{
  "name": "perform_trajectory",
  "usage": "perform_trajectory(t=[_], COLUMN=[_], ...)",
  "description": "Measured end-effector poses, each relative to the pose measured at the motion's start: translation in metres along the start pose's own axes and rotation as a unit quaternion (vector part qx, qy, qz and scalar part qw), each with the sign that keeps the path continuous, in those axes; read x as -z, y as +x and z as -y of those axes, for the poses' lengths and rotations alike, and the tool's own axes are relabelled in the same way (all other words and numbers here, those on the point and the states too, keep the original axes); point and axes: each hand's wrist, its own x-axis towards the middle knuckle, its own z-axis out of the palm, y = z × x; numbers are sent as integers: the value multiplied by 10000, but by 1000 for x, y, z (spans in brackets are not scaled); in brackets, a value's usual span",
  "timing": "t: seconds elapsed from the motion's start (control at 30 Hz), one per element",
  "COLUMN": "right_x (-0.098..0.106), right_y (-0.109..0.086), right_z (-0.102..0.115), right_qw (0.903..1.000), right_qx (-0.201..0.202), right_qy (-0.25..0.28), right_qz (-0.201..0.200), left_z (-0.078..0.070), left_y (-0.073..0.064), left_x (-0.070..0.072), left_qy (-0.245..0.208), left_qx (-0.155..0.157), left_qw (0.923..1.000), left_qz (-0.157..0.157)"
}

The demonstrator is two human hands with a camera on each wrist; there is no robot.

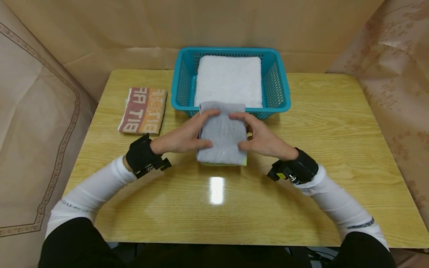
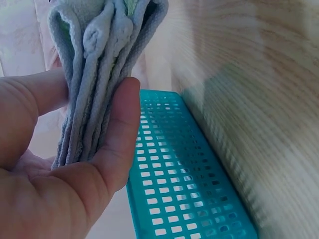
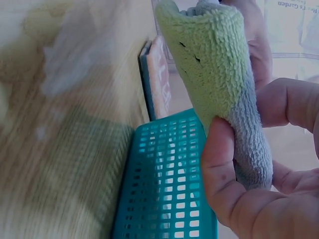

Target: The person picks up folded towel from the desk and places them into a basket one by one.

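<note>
Both hands grip a folded grey towel [image 1: 222, 130] by its two sides, in front of the teal basket. My left hand [image 1: 186, 136] has its thumb and fingers around the left edge, where the left wrist view shows the stacked layers of the folded towel [image 2: 94, 84]. On the opposite edge, my right hand [image 1: 264, 137] pinches the towel, and a light green part [image 3: 217, 59] of it shows in the right wrist view. The towel's far end overlaps the front rim of the basket [image 1: 231, 52] in the head view. Inside the basket lies a folded white towel [image 1: 229, 80].
A folded red and orange patterned towel [image 1: 142, 111] lies to the left of the basket on the wooden table [image 1: 321, 208]. Beige cloth [image 1: 134, 29] hangs behind the table, and patterned cloth [image 1: 402, 89] hangs on the right.
</note>
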Motion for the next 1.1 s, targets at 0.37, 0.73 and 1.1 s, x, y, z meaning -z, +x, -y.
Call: perform_trajectory(t=[0.37,0.73,1.1], right_x=[15,37,51], right_y=[12,34,59], right_z=[6,9,9], right_qw=[9995,9943,9917], right_qx=[62,300,104], right_qy=[-258,-571,-503], right_qz=[-196,-846,-1181], left_z=[-2,-4,4], left_y=[16,46,66], left_x=[15,42,59], left_qy=[318,770,792], left_qx=[-118,-15,242], left_qw=[9994,9967,9954], left_qz=[-116,-245,-476])
